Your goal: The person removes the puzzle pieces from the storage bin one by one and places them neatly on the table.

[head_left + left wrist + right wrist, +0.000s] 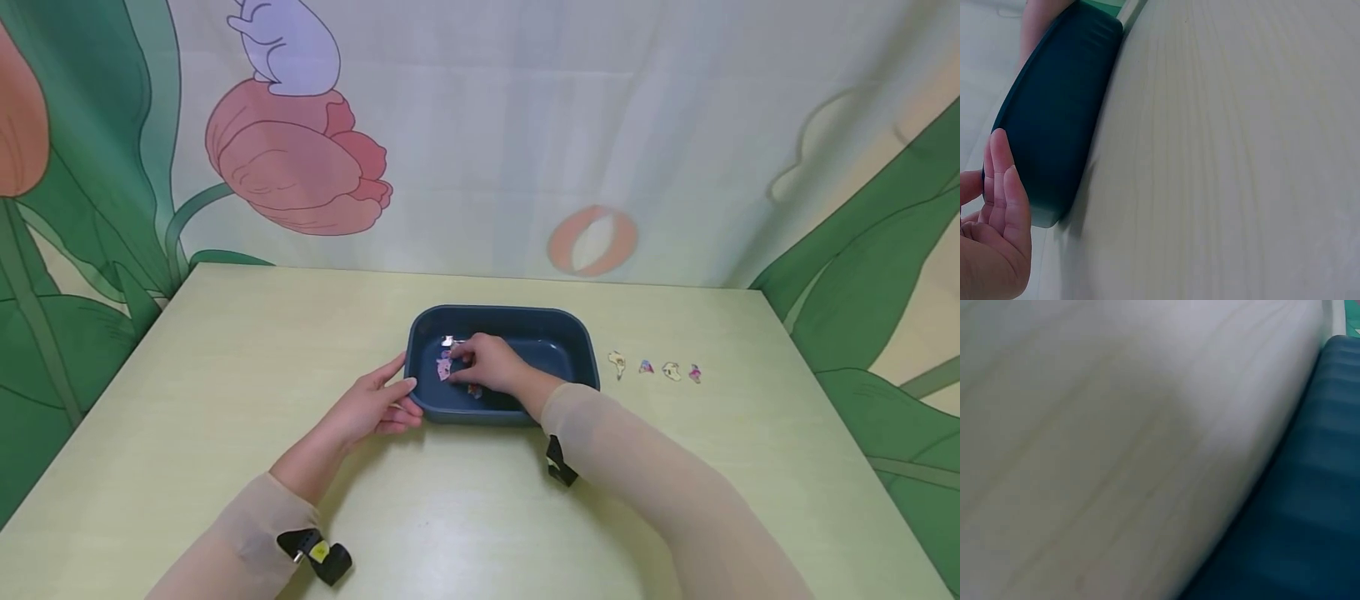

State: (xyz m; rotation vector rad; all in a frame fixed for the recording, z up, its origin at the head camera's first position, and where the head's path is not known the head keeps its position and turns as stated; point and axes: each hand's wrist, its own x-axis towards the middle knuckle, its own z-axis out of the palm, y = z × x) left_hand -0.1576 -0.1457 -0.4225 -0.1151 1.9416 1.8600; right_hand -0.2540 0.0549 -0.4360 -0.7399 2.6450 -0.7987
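A dark blue rectangular tray (480, 417) stands on the table, with small colourful cut-out pieces like stickers (444, 367) lying inside at its left end. My left hand (378, 404) holds the tray's left end, the thumb at the rim and the other fingers along the outer wall. In the left wrist view those fingers (1000, 187) lie against the tray's side. My right hand (491, 362) reaches down into the tray, thumb and forefinger spread beside the pieces. Another small piece (475, 390) lies just below that hand. The right wrist view shows the tray wall (1297, 506) but no hand.
Several small cut-outs (671, 371) lie in a row on the table right of the tray. The pale wood-grain table (247, 367) ends at a printed curtain (480, 150) behind. Black wrist cameras sit on both forearms.
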